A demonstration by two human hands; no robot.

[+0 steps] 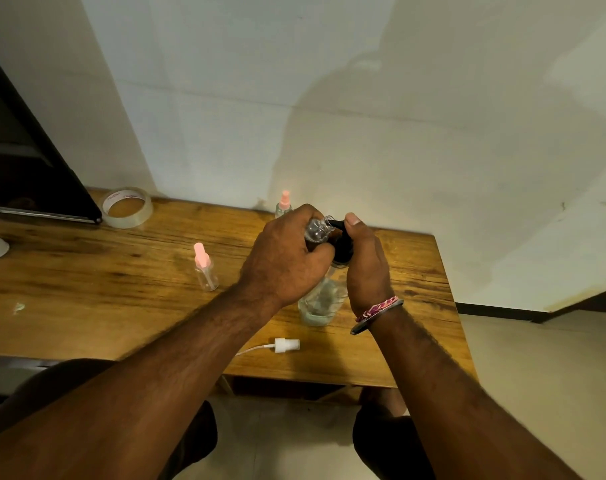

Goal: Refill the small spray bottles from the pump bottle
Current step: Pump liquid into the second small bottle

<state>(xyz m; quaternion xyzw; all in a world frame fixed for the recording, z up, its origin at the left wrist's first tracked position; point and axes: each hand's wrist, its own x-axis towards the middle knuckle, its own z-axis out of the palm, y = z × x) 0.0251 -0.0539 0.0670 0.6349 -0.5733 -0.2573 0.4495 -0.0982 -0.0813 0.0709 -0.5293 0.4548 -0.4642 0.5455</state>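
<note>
Both hands meet above the table point(86, 289): left hand point(284, 258) grips a small open bottle point(317, 230) tilted, right hand point(365, 261) curls around the pump bottle point(324, 299), thumb on its black pump head point(341, 244).

A clear pump bottle point(320, 299) with a black pump head point(341, 242) stands upright near the table's right edge. An open small clear bottle point(317, 230) is tilted with its neck at the pump spout. Two pink-capped spray bottles stand upright: one point(204, 268) mid-table, one point(283, 204) at the back edge. A white spray top point(286, 345) lies near the front edge
</note>
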